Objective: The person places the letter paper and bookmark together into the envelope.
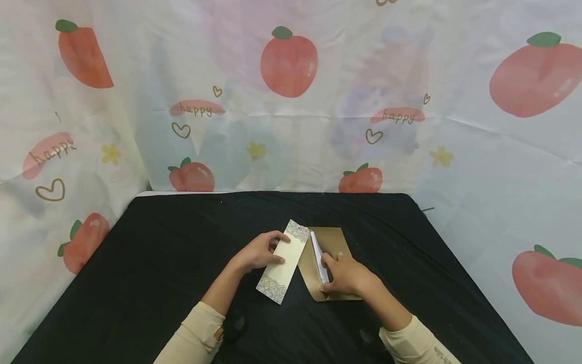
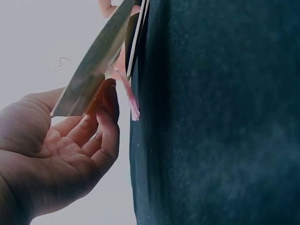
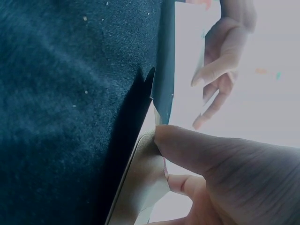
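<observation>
My left hand holds a long cream bookmark with lace-patterned ends between thumb and fingers, tilted above the black cloth. In the left wrist view the bookmark appears nearly edge-on, and a pink tassel hangs close by. To its right lies a brown paper envelope, partly under the bookmark's right edge. My right hand pinches the envelope near its left side, beside a narrow white strip. The right wrist view has its thumb on the envelope; what the other fingertips touch is partly hidden.
A black cloth covers the table. Pale curtains printed with fruit and "happy" stand behind it and on both sides. Small light specks dot the cloth.
</observation>
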`<move>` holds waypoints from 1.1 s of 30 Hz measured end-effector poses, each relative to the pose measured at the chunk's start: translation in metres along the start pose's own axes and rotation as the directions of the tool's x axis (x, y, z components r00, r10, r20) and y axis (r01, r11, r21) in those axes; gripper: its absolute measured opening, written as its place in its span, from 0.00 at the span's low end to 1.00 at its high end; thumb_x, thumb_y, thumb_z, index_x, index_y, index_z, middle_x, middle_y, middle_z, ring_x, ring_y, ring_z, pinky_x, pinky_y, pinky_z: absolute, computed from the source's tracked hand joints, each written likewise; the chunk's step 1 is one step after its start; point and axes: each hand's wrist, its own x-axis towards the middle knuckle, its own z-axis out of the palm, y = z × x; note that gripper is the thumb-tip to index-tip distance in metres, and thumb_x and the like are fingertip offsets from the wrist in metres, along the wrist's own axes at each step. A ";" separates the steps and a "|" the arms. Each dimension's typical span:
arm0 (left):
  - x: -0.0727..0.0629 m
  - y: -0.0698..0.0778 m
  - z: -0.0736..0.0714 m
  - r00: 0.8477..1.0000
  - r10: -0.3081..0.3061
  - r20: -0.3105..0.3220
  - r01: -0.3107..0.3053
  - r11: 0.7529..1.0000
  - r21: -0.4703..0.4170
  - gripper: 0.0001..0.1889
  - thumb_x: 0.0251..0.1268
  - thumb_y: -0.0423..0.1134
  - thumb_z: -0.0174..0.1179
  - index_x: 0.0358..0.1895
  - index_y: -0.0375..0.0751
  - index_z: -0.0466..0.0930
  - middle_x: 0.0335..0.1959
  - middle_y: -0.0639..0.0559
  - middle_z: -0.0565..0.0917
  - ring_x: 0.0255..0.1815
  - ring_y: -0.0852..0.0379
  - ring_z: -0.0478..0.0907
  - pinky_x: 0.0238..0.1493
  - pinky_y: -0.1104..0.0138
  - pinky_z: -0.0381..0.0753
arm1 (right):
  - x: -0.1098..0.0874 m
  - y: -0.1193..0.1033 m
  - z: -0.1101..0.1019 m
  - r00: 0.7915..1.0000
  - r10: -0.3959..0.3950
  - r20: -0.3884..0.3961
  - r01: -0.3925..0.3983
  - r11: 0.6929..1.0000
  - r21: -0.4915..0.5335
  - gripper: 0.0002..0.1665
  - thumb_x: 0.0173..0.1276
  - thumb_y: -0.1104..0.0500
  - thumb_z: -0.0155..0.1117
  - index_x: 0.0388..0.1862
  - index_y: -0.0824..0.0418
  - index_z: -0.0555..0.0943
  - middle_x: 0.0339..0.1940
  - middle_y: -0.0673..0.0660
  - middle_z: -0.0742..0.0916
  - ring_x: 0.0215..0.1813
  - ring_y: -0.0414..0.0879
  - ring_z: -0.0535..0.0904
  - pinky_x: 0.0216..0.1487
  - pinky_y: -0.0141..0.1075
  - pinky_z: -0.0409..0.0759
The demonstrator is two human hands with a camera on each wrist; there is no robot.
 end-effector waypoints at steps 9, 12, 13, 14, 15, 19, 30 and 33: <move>0.007 -0.001 0.006 0.999 -0.044 -0.028 0.044 0.999 0.000 0.24 0.60 0.21 0.70 0.59 0.36 0.80 0.43 0.44 0.84 0.35 0.52 0.81 0.36 0.61 0.83 | 0.002 0.001 0.000 1.000 0.007 0.008 -0.007 1.000 -0.001 0.31 0.57 0.47 0.82 0.49 0.55 0.73 0.37 0.59 0.74 0.32 0.51 0.74 0.35 0.48 0.77; 0.008 0.000 0.008 0.996 -0.073 -0.042 0.074 0.997 0.004 0.23 0.60 0.22 0.70 0.58 0.36 0.81 0.42 0.44 0.84 0.34 0.52 0.82 0.36 0.60 0.83 | 0.002 0.001 0.001 1.000 0.011 0.010 -0.011 1.000 0.000 0.31 0.57 0.47 0.83 0.49 0.54 0.73 0.37 0.59 0.74 0.32 0.51 0.75 0.34 0.48 0.77; 0.008 0.001 0.009 0.996 -0.078 -0.044 0.078 0.997 0.003 0.22 0.60 0.23 0.70 0.58 0.36 0.81 0.42 0.43 0.85 0.34 0.52 0.82 0.36 0.60 0.84 | 0.002 0.001 0.001 1.000 0.014 0.012 -0.014 1.000 0.000 0.31 0.57 0.47 0.83 0.49 0.54 0.73 0.37 0.59 0.74 0.32 0.51 0.75 0.35 0.48 0.77; 0.008 0.001 0.009 0.995 -0.083 -0.046 0.083 0.997 0.003 0.22 0.60 0.23 0.70 0.58 0.35 0.81 0.42 0.43 0.85 0.34 0.52 0.82 0.37 0.60 0.84 | 0.002 0.001 0.001 1.000 0.016 0.014 -0.016 1.000 0.001 0.31 0.57 0.47 0.83 0.49 0.54 0.73 0.37 0.59 0.74 0.32 0.51 0.75 0.35 0.48 0.77; 0.008 0.001 0.010 0.995 -0.087 -0.045 0.087 0.996 0.000 0.22 0.60 0.23 0.70 0.58 0.35 0.81 0.43 0.43 0.85 0.34 0.52 0.83 0.37 0.60 0.84 | 0.002 0.001 0.002 1.000 0.019 0.016 -0.019 1.000 0.000 0.31 0.57 0.47 0.83 0.49 0.54 0.73 0.37 0.60 0.74 0.32 0.51 0.75 0.35 0.48 0.77; 0.012 0.001 0.013 0.996 -0.084 -0.038 0.084 0.996 -0.006 0.21 0.62 0.23 0.69 0.59 0.35 0.80 0.45 0.42 0.85 0.35 0.52 0.83 0.39 0.59 0.83 | 0.002 0.001 0.002 1.000 0.021 0.017 -0.021 1.000 -0.008 0.31 0.57 0.47 0.83 0.49 0.54 0.73 0.37 0.60 0.74 0.32 0.52 0.75 0.36 0.49 0.77; 0.018 0.003 0.019 0.996 -0.083 -0.028 0.083 0.996 -0.026 0.21 0.62 0.22 0.68 0.59 0.31 0.79 0.42 0.41 0.84 0.28 0.55 0.79 0.29 0.65 0.78 | 0.002 0.000 0.002 1.000 0.012 0.004 -0.012 1.000 -0.005 0.31 0.56 0.47 0.83 0.48 0.54 0.73 0.37 0.60 0.75 0.32 0.51 0.75 0.35 0.49 0.77; 0.018 0.003 0.020 0.997 -0.071 -0.034 0.071 0.997 -0.002 0.22 0.61 0.24 0.70 0.59 0.31 0.79 0.42 0.40 0.82 0.27 0.54 0.78 0.30 0.64 0.78 | 0.001 0.000 0.001 1.000 0.010 0.005 -0.010 1.000 0.004 0.31 0.56 0.48 0.83 0.48 0.54 0.72 0.37 0.61 0.75 0.32 0.52 0.75 0.36 0.49 0.78</move>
